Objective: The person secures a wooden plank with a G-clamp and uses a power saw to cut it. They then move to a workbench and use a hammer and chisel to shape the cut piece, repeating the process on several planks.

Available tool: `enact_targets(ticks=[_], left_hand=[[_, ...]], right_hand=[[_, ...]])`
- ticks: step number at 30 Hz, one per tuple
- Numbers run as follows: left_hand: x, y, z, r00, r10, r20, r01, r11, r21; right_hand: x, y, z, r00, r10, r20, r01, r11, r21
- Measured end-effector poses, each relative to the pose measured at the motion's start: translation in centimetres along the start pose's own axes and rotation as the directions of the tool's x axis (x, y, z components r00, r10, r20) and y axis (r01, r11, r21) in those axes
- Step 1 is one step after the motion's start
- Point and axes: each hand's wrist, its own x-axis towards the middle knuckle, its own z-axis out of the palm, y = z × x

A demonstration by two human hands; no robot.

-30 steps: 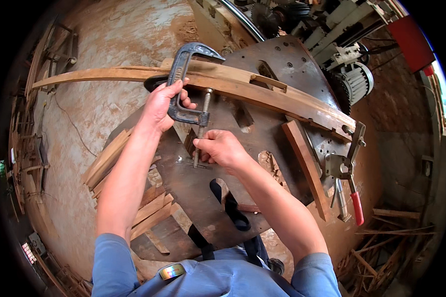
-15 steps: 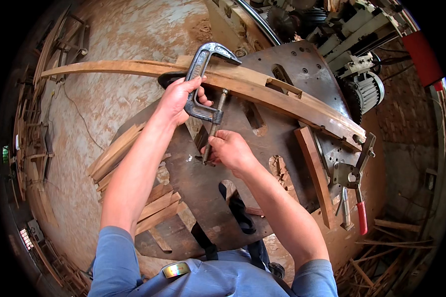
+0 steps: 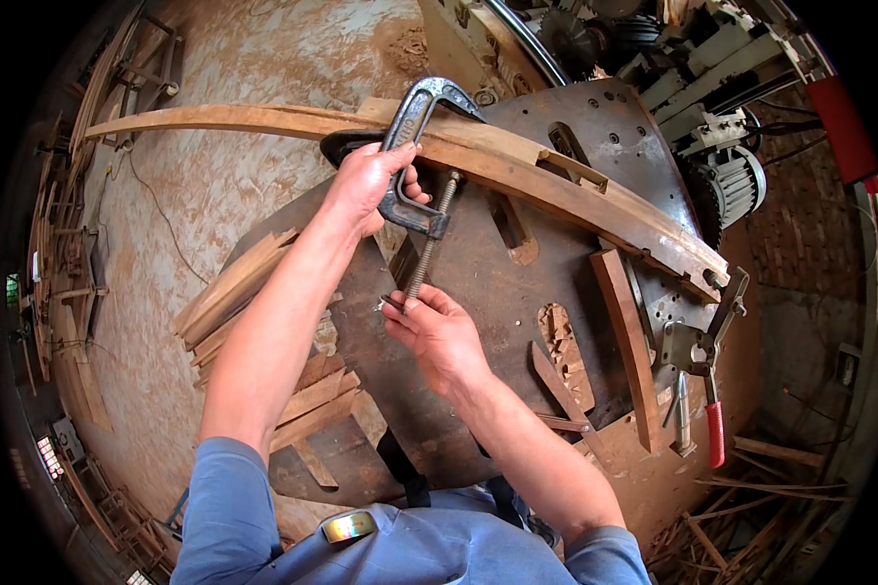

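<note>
A dark metal C-clamp [image 3: 413, 127] straddles a long curved wooden piece [image 3: 517, 180] that crosses the far side of the metal table [image 3: 458, 390]. My left hand [image 3: 366, 185] is wrapped round the clamp's frame, the thumb lying over it. Below, my right hand [image 3: 437, 331] pinches the lower end of the threaded screw [image 3: 427, 258], at its small cross handle. The screw's upper tip comes up close to the wood's near edge; I cannot tell whether it presses on it. A smaller wooden block [image 3: 468, 132] lies along the curved piece, under the clamp's upper jaw.
Stacked wood strips [image 3: 312, 405] lie on the table's left. A wooden bar [image 3: 626, 341] and a toggle clamp with a red handle [image 3: 715, 429] are on the right, with a thin wood strip [image 3: 561, 390] near my right forearm. Machinery with a motor [image 3: 732, 185] stands behind.
My right hand has shifted down and turned on the screw's end. The thin wood strip by my right forearm has come into sight. My left hand keeps its hold on the C-clamp.
</note>
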Motion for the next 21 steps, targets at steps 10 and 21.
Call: enact_targets(ticks=[10, 21], left_hand=[[0.2, 0.1, -0.1, 1.0, -0.013, -0.011, 0.013, 1.0, 0.007], [0.2, 0.2, 0.1, 0.999, -0.022, -0.026, 0.023, 1.0, 0.007]], right_hand=[[-0.3, 3.2, 0.9, 0.986, 0.128, 0.108, -0.167, 0.728, 0.665], [-0.9, 2.6, 0.8, 0.948, 0.243, 0.207, -0.318, 0.749, 0.581]])
